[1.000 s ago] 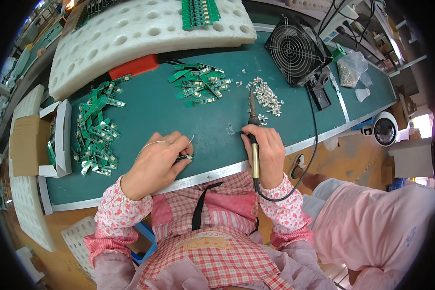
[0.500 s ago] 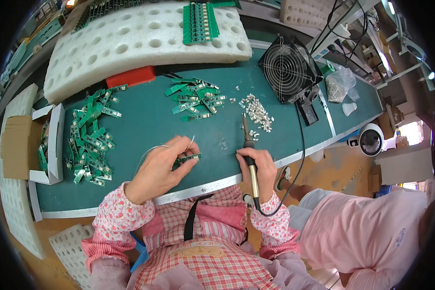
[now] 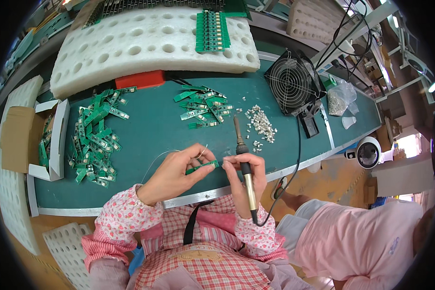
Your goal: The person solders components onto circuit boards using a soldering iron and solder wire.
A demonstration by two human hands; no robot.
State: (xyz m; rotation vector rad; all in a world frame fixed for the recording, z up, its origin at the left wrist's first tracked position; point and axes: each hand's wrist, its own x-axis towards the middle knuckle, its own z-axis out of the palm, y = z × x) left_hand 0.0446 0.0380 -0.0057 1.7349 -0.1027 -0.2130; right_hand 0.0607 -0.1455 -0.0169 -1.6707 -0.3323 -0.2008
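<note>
While the left hand point(image 3: 176, 170) pinches a green board point(image 3: 202, 167) above the surface point(image 3: 152, 124), wire point(image 3: 165, 153) passing among its fingers, the right hand point(image 3: 251, 175) grips a soldering iron point(image 3: 249, 188), tip pointing away. A careless wrist turn could swing that tip, if hot, into the left hand.

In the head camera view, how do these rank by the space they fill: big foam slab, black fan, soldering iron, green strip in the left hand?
Largest to smallest:
1. Foam slab
2. Fan
3. Soldering iron: longer than the fan, but thin
4. Green strip: partly hidden by fingers
</note>
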